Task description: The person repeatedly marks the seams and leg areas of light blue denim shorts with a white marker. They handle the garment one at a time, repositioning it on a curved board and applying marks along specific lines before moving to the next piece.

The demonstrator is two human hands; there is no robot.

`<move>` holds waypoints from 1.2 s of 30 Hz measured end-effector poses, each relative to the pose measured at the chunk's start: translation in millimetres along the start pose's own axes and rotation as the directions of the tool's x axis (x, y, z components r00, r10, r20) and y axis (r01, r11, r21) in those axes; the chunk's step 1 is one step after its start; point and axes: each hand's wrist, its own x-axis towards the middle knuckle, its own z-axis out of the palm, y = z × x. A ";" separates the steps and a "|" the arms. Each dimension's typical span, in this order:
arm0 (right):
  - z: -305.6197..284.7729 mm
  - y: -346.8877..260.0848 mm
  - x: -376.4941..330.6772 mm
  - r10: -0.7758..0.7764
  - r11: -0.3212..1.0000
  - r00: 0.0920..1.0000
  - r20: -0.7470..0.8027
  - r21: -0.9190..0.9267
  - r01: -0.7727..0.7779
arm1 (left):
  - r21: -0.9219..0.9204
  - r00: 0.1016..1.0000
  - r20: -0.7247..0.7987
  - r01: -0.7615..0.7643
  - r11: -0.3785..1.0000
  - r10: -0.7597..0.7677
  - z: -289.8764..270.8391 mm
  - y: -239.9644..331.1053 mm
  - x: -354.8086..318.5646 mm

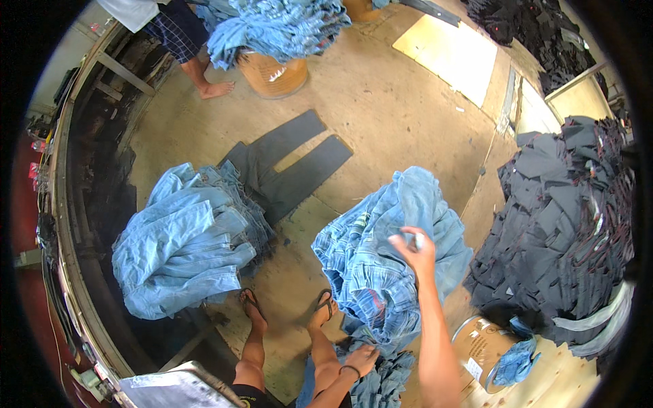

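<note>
A tall pile of light blue jeans (367, 224) stands in front of me, slightly right of centre, with waistbands stacked along its near left side. Above its top is my right hand (416, 250), its fingers bent round a small whitish thing (418, 240) whose kind I cannot make out. Low down by my leg, my left hand (360, 359), with a dark band at the wrist, is closed on the edge of some blue jeans (371, 333) at the pile's near side. More crumpled denim (391, 381) lies below that hand.
Another jeans pile (183, 245) stands to the left, beside dark grey trousers (292, 170) spread on the floor. Dark cloth is heaped (558, 217) at the right. A brown drum (479, 347) lies near right; another drum (272, 75) bears jeans at the back, next to a person (173, 30).
</note>
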 end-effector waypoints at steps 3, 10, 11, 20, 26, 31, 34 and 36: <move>-10.0 -19.4 -51.5 -0.264 0.964 0.957 0.119 0.005 0.266 | -0.249 0.976 -0.054 0.193 0.949 -0.213 -52.3 58.6 -75.2; -16.8 -91.9 -174.5 -0.164 0.974 0.962 0.218 -0.116 0.193 | -0.151 0.813 -0.483 -0.445 0.883 0.327 -130.6 182.5 -114.5; -20.6 -105.0 -188.7 -0.123 0.988 0.967 0.225 -0.061 0.140 | -0.106 0.866 -0.372 -0.397 0.911 0.334 -134.0 182.9 -124.1; 144.8 -224.3 -201.4 -0.380 0.916 0.915 0.138 -0.084 0.393 | -0.110 0.647 -0.750 -0.333 0.937 0.142 -235.6 155.0 -300.8; 137.8 -289.8 -261.6 -0.478 0.599 0.541 0.693 -0.194 0.777 | -0.077 0.811 -0.582 -0.133 0.988 0.063 -246.3 41.1 -430.1; 275.5 -281.3 -392.0 -0.568 0.446 0.480 0.668 -0.240 0.862 | -0.089 0.372 -0.927 -0.123 0.988 -0.037 -241.3 -122.6 -521.7; 382.9 -282.2 -464.2 -0.601 0.383 0.319 0.733 -0.086 0.920 | -0.203 0.384 -0.855 0.369 0.907 -0.348 -281.3 -184.1 -582.9; 398.8 -285.2 -489.6 -0.588 0.623 0.498 0.637 -0.036 0.781 | -0.161 0.061 -0.977 0.408 0.899 -0.202 -304.0 -174.9 -595.9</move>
